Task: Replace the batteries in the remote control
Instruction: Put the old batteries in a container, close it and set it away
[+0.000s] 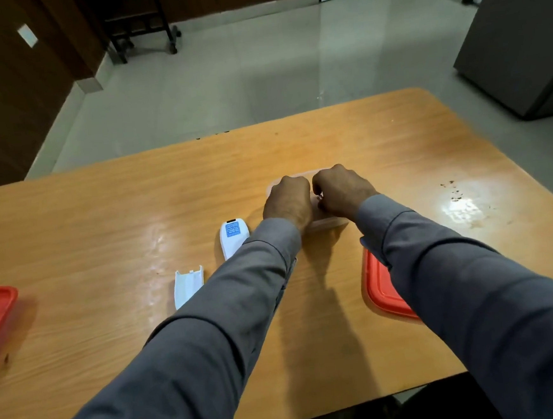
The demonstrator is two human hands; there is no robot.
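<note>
**Remote lies open while both hands work at the tub**

On the table [104, 223], left of the hands, the remote [233, 241] lies back-up, partly hidden by the left sleeve. It is white, slim, rounded, with a blue label near its far end. It looks light, stiff and smooth; hold it by the long edges, clear of the open bay. Its cover [188, 287] lies nearer, apart from it. Left hand [287, 201] and right hand [343, 191] are curled over a clear tub [329, 223]; what they hold I cannot tell. A red lid [382, 292] lies beneath the right sleeve.
</note>
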